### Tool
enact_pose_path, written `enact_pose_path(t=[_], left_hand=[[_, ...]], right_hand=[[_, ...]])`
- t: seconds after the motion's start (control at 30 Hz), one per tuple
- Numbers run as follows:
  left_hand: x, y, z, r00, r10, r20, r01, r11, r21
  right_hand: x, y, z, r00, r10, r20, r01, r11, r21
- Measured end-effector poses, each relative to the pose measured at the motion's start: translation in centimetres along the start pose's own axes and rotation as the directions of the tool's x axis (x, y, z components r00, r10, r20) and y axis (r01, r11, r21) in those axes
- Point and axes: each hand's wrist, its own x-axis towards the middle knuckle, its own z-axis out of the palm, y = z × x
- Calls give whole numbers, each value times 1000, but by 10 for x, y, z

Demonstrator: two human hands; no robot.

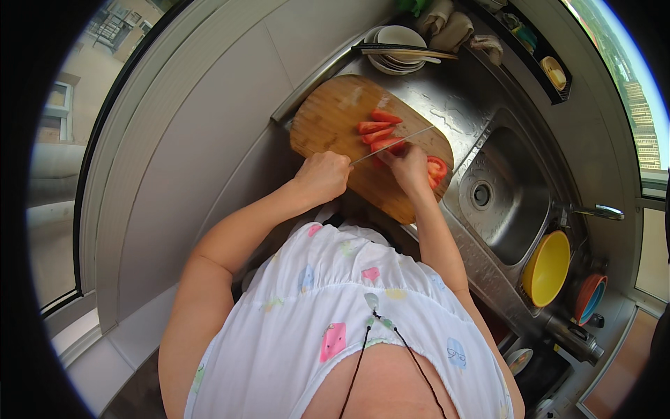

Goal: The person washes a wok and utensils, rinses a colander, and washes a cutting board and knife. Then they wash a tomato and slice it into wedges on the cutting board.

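Observation:
My left hand (323, 178) is closed around the handle of a kitchen knife, and the handle is hidden in the fist. The knife's thin blade (413, 135), seen nearly edge-on, reaches up and to the right across a wooden cutting board (327, 115). My right hand (411, 166) has its fingertips on a piece of tomato (384, 145) beside the blade; the fingers partly cover it. Beyond the blade lie several cut tomato wedges (376, 127). A larger cut tomato piece (436, 168), its inside showing, rests at the board's right edge, close to my right wrist.
A stainless sink basin (515, 183) with a faucet (599, 211) is to the right. Stacked white bowls (400, 36) bear chopsticks (408, 52) behind the board. A yellow bowl (546, 268) stands beside the basin. Cloths (451, 31) hang at the back. A tiled wall (230, 105) rises at left.

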Motion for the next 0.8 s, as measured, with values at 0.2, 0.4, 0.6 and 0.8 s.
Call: enact_pose_path(t=[0.2, 0.4, 0.6, 0.8], left_hand=[[9, -4, 7, 1000, 12, -26, -13, 1000, -28], [24, 8, 15, 995, -83, 58, 84, 996, -19], [17, 2, 7, 984, -116, 132, 114, 993, 26], [29, 33, 15, 993, -77, 91, 70, 994, 82]], right_hand=[[-3, -8, -9, 999, 23, 31, -24, 999, 36], [-3, -6, -2, 999, -35, -28, 35, 999, -8], [-6, -5, 0, 998, -50, -35, 50, 999, -1], [-16, -18, -2, 994, -91, -55, 92, 996, 6]])
